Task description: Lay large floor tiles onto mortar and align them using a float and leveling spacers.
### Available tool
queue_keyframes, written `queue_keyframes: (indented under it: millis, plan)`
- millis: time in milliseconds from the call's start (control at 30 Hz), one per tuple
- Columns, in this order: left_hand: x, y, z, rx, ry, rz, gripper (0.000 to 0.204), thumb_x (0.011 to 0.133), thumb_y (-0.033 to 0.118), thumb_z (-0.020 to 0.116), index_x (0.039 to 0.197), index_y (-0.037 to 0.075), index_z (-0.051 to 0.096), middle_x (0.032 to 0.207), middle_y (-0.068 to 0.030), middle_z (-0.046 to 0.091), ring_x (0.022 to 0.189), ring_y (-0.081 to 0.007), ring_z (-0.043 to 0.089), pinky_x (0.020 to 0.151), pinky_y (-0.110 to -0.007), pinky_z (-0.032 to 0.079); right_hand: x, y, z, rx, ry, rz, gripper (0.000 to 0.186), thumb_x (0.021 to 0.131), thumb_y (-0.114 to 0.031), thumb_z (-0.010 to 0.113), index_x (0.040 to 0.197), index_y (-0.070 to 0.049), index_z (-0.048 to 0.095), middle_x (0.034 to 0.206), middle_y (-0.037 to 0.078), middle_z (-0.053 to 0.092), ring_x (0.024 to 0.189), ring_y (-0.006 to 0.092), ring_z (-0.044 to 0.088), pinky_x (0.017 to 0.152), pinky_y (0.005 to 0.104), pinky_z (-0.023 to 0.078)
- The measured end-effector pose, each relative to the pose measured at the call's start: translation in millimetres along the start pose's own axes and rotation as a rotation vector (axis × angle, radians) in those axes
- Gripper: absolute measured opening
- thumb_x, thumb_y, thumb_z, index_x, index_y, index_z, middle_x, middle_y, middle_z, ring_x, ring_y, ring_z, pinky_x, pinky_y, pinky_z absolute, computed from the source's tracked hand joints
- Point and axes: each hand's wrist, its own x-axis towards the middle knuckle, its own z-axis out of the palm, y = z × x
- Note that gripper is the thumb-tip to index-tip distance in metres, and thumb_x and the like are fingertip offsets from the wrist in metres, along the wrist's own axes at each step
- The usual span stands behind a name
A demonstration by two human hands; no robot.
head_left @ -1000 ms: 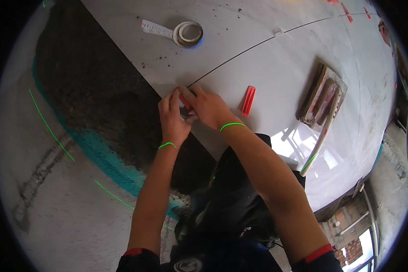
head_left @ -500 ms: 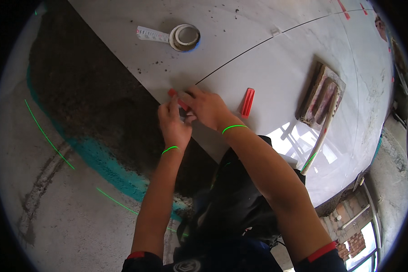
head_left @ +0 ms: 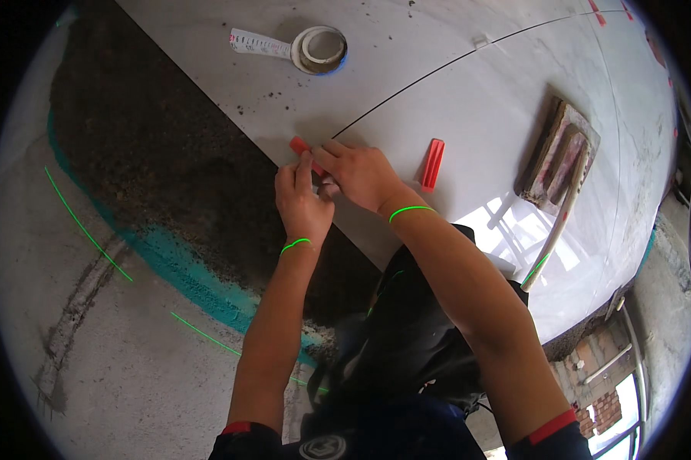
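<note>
My left hand (head_left: 304,205) and my right hand (head_left: 366,178) meet over the edge of a pale, glossy floor tile (head_left: 407,103). Between their bent fingers is a red tile-levelling wedge (head_left: 299,144), whose far end shows past the fingertips. Its near part is hidden by the hands. Both hands close on it right where a thin dark joint (head_left: 391,95) between two tiles reaches the tile edge. To the right of my right hand, a second red wedge (head_left: 433,165) lies on the tile, touched by neither hand.
A white ring-shaped roll (head_left: 320,49) with a printed strip lies ahead on the tile. At right rests a stained block-shaped tool (head_left: 558,157) with a long pale handle. Left of the tile edge are dark mortar (head_left: 154,130), a teal band (head_left: 184,268) and rough concrete (head_left: 161,368).
The whole view has shifted slightly. Both hands stay together on the red wedge at the tile edge, and their grip looks nearly the same.
</note>
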Motion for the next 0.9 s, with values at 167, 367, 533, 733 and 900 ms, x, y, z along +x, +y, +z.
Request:
queue_keyframes:
  millis: [167,367,533,733,900]
  plan:
    - [-2.6,-3.4,6.0,0.052,0.019,0.066,0.068,0.067,-0.001,0.084,0.132,0.005,0.065,0.11,-0.0121,0.061,0.105,-0.0355,0.061,0.09,-0.048,0.053,-5.1,2.2,1.7,0.093,0.073,-0.023,0.038,0.084,-0.021,0.074,0.119,-0.016,0.062,0.106,0.001,0.066,0.096,0.026,0.07,0.073,0.0419,0.057]
    - [2.8,-4.1,-0.4,0.061,0.04,0.11,0.057,0.07,-0.004,0.079,0.125,0.008,0.068,0.103,-0.0127,0.063,0.099,-0.0362,0.064,0.085,-0.048,0.054,2.1,-0.6,3.5,0.092,0.046,0.003,0.035,0.085,-0.02,0.073,0.119,-0.019,0.064,0.11,0.0,0.067,0.099,0.0279,0.07,0.077,0.0449,0.057]
    - [6.7,5.7,-19.0,0.173,-0.03,0.075,0.054,0.072,-0.001,0.079,0.124,0.003,0.067,0.108,-0.0172,0.065,0.103,-0.0405,0.063,0.091,-0.051,0.052,12.3,-6.4,19.1,0.031,0.001,0.04,0.039,0.083,-0.02,0.076,0.12,-0.019,0.064,0.111,0.003,0.067,0.105,0.0279,0.07,0.081,0.0432,0.058]
    - [9.1,54.6,-8.2,0.255,-0.212,0.159,0.083,0.079,0.009,0.081,0.152,-0.006,0.043,0.131,-0.0223,0.06,0.133,-0.0461,0.049,0.116,-0.057,0.035,-41.0,3.0,-31.9,-0.034,0.051,0.399,0.052,0.086,-0.029,0.077,0.133,-0.023,0.058,0.126,0.014,0.058,0.12,0.0355,0.062,0.093,0.0436,0.056]
    - [21.2,93.8,57.1,0.227,-0.072,0.241,0.091,0.094,0.034,0.07,0.159,-0.012,0.025,0.165,-0.0311,0.029,0.156,-0.0487,0.022,0.127,-0.058,0.018,-125.9,45.4,-75.2,-0.08,0.159,0.485,0.054,0.089,-0.033,0.075,0.138,-0.025,0.055,0.123,0.016,0.057,0.118,0.038,0.063,0.093,0.0471,0.058]
